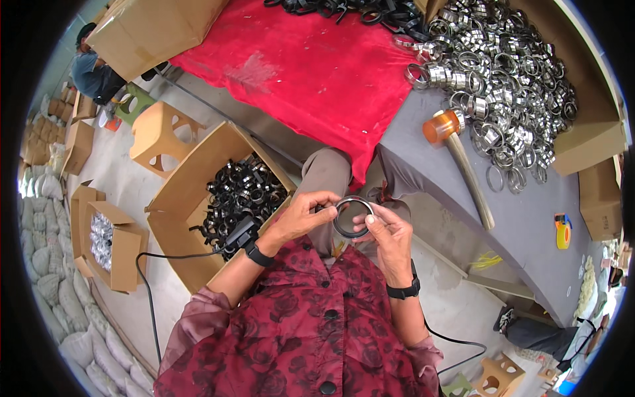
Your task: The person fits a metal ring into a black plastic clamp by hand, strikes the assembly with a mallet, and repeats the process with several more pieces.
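Note:
In front of my lap I hold a round ring (339,227) between both hands. It looks dark with a shiny metal edge, and the lap shows through its middle. The fingers and thumb of my left hand (297,218) are closed on its left side. My right hand (391,239) grips the right side, thumb on the near face and fingers partly hidden behind it. Left of my knees, an open cardboard box (175,198) holds a heap of black and silver rings (241,192).
A pile of shiny metal rings (506,73) covers the far right of the grey table (430,152). A mallet (471,175) and a yellow tape measure (563,233) lie there. Black rings (370,12) lie beyond the red cloth (311,73). A stool (155,135) and a person (92,69) are at left.

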`<state>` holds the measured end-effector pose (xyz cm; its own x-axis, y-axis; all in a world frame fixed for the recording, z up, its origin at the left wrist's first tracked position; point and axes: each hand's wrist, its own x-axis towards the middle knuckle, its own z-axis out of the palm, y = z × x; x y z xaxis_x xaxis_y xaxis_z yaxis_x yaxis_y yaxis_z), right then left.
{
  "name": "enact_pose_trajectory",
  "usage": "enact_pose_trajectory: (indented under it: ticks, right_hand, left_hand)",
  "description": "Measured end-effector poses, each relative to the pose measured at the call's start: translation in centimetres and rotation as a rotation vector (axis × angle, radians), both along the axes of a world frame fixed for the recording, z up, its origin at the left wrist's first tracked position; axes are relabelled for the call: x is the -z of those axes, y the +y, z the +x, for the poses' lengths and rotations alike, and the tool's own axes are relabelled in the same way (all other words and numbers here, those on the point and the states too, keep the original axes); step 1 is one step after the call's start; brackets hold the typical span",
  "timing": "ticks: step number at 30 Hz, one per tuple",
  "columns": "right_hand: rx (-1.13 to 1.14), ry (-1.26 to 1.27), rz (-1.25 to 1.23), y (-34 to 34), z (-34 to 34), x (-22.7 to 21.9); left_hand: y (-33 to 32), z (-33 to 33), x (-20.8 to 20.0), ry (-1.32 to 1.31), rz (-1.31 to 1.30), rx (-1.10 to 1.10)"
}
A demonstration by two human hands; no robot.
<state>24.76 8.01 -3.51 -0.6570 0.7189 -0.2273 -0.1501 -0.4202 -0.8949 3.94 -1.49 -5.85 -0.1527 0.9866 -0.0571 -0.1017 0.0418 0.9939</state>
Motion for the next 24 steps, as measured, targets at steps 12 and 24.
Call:
enact_pose_trajectory:
  ticks: [12,24]
  right_hand:
    - [0.023,-0.045,0.142,-0.9,0.3,0.1]
    - [0.095,-0.125,0.200,-1.2,-0.3,-0.8]
  left_hand:
    - [-0.6,1.1,0.6,0.019,0.014,-0.048]
    - [-0.5,1.5,0.8,0.086,0.083,-0.050]
